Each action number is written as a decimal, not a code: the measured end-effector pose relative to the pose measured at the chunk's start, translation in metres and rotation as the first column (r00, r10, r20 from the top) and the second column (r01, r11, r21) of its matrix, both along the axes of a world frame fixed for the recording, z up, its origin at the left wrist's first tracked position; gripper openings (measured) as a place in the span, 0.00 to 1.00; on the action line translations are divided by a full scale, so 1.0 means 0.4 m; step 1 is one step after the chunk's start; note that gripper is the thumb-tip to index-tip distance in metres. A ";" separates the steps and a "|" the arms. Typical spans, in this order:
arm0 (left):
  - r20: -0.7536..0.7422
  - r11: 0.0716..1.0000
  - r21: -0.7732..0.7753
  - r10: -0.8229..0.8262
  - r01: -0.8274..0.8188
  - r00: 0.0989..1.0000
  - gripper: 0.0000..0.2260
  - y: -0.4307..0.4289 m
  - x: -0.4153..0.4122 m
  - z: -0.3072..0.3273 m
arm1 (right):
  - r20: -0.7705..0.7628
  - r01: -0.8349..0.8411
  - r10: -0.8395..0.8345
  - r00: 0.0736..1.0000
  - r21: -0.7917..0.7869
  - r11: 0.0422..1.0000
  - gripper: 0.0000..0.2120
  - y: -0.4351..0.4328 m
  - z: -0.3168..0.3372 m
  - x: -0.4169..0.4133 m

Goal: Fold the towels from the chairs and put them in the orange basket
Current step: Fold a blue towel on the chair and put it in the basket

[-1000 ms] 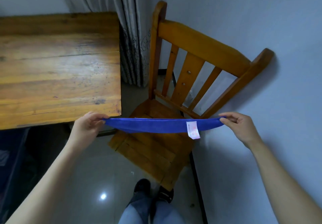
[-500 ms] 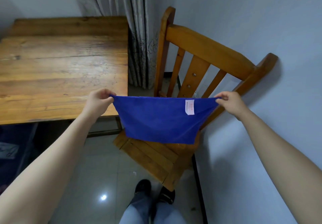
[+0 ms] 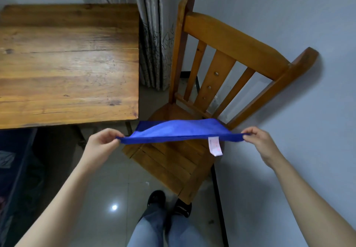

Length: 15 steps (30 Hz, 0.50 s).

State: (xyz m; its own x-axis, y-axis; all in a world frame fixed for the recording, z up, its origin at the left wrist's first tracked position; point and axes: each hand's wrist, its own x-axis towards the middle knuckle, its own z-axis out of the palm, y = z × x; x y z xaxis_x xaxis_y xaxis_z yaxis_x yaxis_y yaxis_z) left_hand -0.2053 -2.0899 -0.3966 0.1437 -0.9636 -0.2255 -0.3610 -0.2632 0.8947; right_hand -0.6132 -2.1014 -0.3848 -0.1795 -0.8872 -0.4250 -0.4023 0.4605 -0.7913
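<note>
A blue towel [image 3: 181, 131] with a white label hangs stretched nearly flat in the air above the seat of a wooden chair [image 3: 227, 41]. My left hand [image 3: 101, 143] pinches its left corner. My right hand [image 3: 260, 141] pinches its right corner. The far edge of the towel billows up over the seat. No orange basket is in view.
A wooden table [image 3: 65, 64] stands at the left, its corner close to the towel. Grey curtains [image 3: 152, 33] hang behind the table and chair. A pale wall runs along the right. My legs and dark shoes stand on the tiled floor below.
Half a second ago the towel hung down in front of the chair from my raised hands. Both hands have dropped lower and the towel has swung up to lie almost flat.
</note>
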 end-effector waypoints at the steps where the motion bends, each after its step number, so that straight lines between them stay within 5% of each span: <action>1: 0.003 0.999 0.049 -0.017 0.016 1.000 0.15 0.025 0.006 -0.039 | -0.022 -0.030 0.031 0.999 0.045 0.999 0.12 0.026 -0.037 0.001; 8: 0.070 0.940 0.331 -0.112 0.083 0.991 0.16 0.113 0.019 -0.321 | -0.198 -0.174 0.234 0.952 0.281 0.944 0.17 0.145 -0.350 0.019; 15: 0.087 0.923 0.380 0.035 -0.066 0.996 0.12 0.101 -0.005 -0.432 | -0.225 -0.075 0.148 0.963 0.302 0.950 0.07 0.139 -0.465 0.042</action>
